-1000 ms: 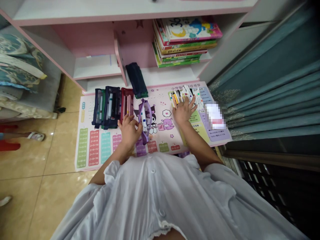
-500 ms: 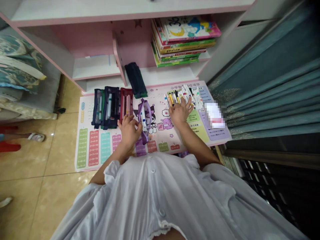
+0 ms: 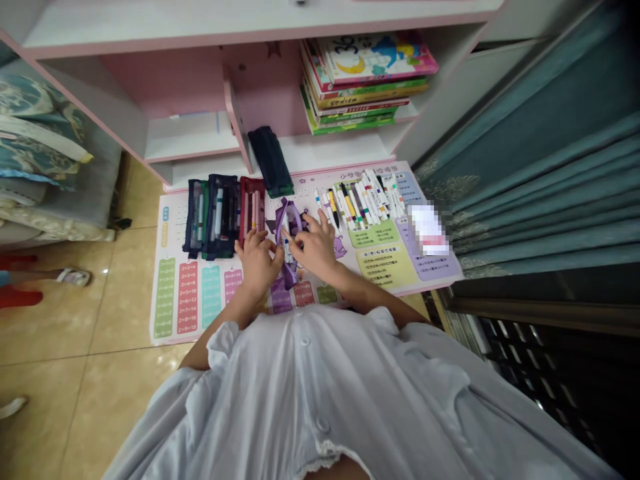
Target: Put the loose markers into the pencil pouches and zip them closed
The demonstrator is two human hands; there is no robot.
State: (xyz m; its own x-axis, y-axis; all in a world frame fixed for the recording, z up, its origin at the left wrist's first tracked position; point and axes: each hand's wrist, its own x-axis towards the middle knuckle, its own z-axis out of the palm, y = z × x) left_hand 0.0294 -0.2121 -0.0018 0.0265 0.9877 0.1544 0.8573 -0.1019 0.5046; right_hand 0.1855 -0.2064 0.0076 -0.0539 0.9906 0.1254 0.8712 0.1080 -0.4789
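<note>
A purple pencil case (image 3: 290,227) lies open on the pink desk mat (image 3: 200,293), with pens inside. My left hand (image 3: 257,257) grips its left edge, fingers curled. My right hand (image 3: 314,243) is at the case's right side, fingers bent down at its opening; I cannot tell what they pinch. A row of several loose markers (image 3: 360,200) lies on the mat to the right of my right hand.
Left of the purple case stand a dark red case (image 3: 253,208) and dark blue cases (image 3: 213,215), all open with pens. A closed dark case (image 3: 271,160) lies on the shelf ledge. Stacked books (image 3: 363,80) fill the shelf above. Teal curtain at the right.
My right hand has left the row of markers and moved left to the purple case. The left hand has stayed on the case's edge.
</note>
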